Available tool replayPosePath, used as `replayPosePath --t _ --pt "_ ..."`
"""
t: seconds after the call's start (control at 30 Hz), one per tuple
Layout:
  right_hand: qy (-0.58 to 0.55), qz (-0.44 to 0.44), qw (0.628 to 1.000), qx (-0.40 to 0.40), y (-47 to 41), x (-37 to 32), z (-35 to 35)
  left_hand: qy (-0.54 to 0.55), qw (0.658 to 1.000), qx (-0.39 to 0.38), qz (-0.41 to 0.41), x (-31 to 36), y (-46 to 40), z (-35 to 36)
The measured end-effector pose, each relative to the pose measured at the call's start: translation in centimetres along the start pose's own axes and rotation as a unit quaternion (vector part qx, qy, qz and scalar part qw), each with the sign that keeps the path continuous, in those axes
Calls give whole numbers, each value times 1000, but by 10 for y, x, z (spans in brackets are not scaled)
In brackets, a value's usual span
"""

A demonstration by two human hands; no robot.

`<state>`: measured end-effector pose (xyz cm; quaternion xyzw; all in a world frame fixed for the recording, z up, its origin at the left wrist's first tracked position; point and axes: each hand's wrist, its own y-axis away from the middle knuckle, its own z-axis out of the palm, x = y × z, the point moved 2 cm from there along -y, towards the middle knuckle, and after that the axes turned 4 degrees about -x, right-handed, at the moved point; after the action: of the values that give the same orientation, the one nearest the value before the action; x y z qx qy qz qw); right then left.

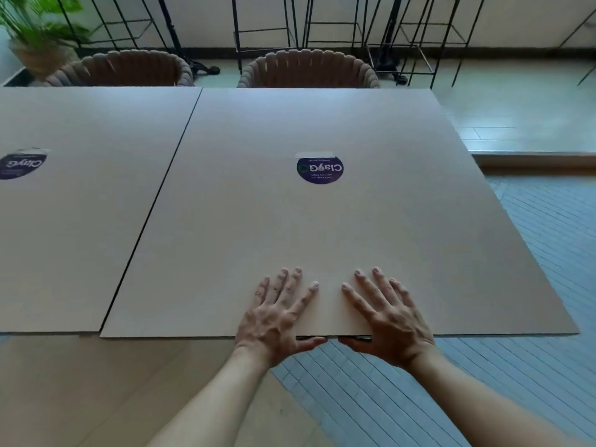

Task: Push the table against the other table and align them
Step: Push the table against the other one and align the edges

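Two beige square tables stand side by side. The right table (322, 237) has a round purple sticker (320, 169) near its middle. The left table (74, 204) carries a similar sticker (21, 164) at the frame's left edge. A thin dark gap (154, 204) separates them, slightly wider at the near end. My left hand (277, 314) and my right hand (387, 314) grip the near edge of the right table, fingers spread on top, thumbs under the edge.
Two brown ribbed chairs (309, 71) (129, 71) are tucked in at the far side. Black wire stools (322, 24) stand behind them. A potted plant (35, 37) is at the far left. A low step (532, 159) crosses the floor on the right.
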<state>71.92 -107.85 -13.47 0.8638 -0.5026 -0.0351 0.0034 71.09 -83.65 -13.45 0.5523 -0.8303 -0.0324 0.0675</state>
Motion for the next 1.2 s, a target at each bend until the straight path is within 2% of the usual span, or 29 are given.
replayPosePath --t 0.5,0.73,0.8,0.9,1.0,1.07,1.13,1.17,1.2 --pt "8 9 1000 20 -11 6 -1 -2 1000 7 8 -5 -14 5" --pt "1 13 1000 8 -10 8 -2 27 999 -31 -20 -2 -4 2" --pt "-11 21 1000 -2 -9 8 -6 67 997 -4 -44 -2 18 2" --pt "-42 25 999 2 -3 -5 -12 113 982 79 -128 -20 62 -5" --pt "-102 22 994 37 1 -33 -15 145 953 133 -229 -44 90 -15" --pt "-138 18 988 58 -4 -58 -20 233 910 121 -321 -59 101 -20" --pt "-180 15 981 71 -13 -86 -27 335 846 85 -407 -75 112 -18" --pt "-206 16 976 68 -19 -105 -31 404 802 68 -435 -86 120 -15" --pt "-234 20 970 54 -23 -120 -35 484 744 58 -456 -93 127 -11"
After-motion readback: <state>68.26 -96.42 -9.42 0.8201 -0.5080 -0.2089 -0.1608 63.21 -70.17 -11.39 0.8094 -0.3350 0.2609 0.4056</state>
